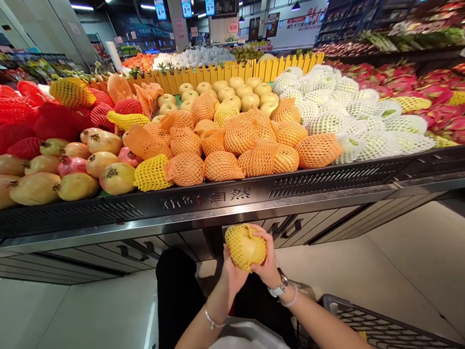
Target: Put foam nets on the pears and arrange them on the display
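Between my two hands is a round yellow pear point(247, 247) in a yellow foam net, held in front of the fruit stand's metal edge. My left hand point(232, 272) cups it from below and the left. From the right, my right hand point(268, 258) wraps its fingers and thumb around it. Part of each hand's grip is hidden behind the fruit. Orange-netted fruit point(223, 166) lies in the display just beyond, with bare round pears point(247, 101) behind it.
Pomegranates point(38, 189) fill the left of the stand, white-netted fruit point(371, 146) and dragon fruit point(449, 115) the right. A black rail point(206, 195) runs along the front. A shopping cart point(390, 324) stands at my lower right. A yellow picket fence point(208, 76) divides the display.
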{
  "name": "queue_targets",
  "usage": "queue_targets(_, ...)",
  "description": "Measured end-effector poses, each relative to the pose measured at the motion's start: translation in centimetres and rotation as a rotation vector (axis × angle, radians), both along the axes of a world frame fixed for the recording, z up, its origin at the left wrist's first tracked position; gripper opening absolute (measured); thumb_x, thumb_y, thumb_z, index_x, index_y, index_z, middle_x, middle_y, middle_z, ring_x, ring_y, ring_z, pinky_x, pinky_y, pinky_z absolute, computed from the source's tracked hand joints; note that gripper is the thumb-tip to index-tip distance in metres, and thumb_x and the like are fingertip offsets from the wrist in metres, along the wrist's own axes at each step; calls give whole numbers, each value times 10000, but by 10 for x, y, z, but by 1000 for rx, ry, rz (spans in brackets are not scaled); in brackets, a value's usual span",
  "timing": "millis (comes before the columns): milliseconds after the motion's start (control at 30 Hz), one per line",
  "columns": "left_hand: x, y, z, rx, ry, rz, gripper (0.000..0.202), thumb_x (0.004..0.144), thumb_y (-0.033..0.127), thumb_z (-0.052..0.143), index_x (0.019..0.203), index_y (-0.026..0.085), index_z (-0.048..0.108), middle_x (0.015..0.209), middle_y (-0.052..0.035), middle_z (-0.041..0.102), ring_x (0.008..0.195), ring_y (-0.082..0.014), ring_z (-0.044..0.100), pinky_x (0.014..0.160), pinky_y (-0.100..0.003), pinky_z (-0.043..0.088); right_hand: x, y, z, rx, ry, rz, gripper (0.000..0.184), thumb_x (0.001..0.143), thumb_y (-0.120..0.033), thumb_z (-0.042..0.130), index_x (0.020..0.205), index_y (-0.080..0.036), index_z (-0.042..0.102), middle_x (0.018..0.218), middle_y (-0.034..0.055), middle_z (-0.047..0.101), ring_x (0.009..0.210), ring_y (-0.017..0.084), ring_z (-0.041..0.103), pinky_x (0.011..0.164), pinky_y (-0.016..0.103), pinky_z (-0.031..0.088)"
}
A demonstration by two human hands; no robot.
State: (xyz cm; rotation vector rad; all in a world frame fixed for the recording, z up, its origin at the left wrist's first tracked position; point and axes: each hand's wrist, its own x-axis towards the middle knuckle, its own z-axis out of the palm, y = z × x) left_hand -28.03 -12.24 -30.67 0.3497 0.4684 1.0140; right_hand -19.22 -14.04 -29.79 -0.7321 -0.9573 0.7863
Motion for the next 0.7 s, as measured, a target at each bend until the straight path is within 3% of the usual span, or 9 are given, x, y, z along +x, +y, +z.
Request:
queue_targets(133, -9, -2, 6, -69, 12, 39, 666, 617, 665, 705, 1061, 170, 675, 1240, -134, 633, 1256, -329, 501, 1061, -409, 404, -1, -2, 7, -35, -250, -48, 473, 743, -503, 716, 1124, -236, 630, 1280, 92, 581, 1353, 296, 365, 1178, 481, 147)
queue_targets(233, -16, -2, -3, -80, 110, 81, 713, 585, 631, 743, 1104, 152, 643, 1236, -148, 628, 1259, -332, 498, 1055, -407, 400, 0, 0, 5, -64, -239, 2, 589, 827, -608, 570, 1278, -237, 496, 1347, 113, 519, 1314, 287, 415, 1143, 487, 247)
queue_targets(300, -18, -2, -11, -47, 206, 148, 758, 565, 576, 775, 1179, 173, 587, 1271, -150, 602, 1246, -328, 510, 1042, -415, 404, 1, 1, 1, -90, -232, 56, 749, 784, -676, 576, 1363, -245, 378, 1409, 125, 445, 1306, 293, 419, 1101, 476, 323)
queue_targets(400, -21, -2, -20, 50, 354, 245, 873, 552, 454, 804, 1316, 244, 438, 1329, -139, 544, 1215, -302, 536, 1014, -421, 424, 1, 3, -1, -192, -279, 130, 727, 760, -620, 651, 1337, -246, 413, 1389, 116, 463, 1273, 295, 450, 1079, 448, 353)
queue_targets(500, -26, 1, -21, 233, 499, 282, 875, 570, 444, 778, 1329, 252, 389, 1335, -140, 515, 1221, -296, 523, 1030, -425, 414, 2, 3, 2, -286, -219, 229, 521, 846, -578, 562, 1238, -235, 527, 1311, 103, 538, 1210, 282, 510, 1063, 440, 371)
queue_targets(600, -34, 6, -12, 548, 642, 316, 833, 606, 467, 767, 1316, 242, 393, 1351, -143, 482, 1261, -308, 482, 1073, -443, 378, 4, 1, 9, -290, -44, 447, 637, 798, -618, 604, 1306, -254, 484, 1359, 99, 513, 1259, 279, 482, 1090, 441, 352)
queue_targets(700, -43, 8, 3, 834, 746, 227, 1022, 585, 490, 816, 1412, 254, 265, 1475, -162, 334, 1351, -323, 381, 1132, -474, 297, 5, -3, 19, -327, 138, 662, 711, 756, -516, 711, 1360, -287, 415, 1424, 90, 463, 1296, 271, 462, 1091, 450, 362)
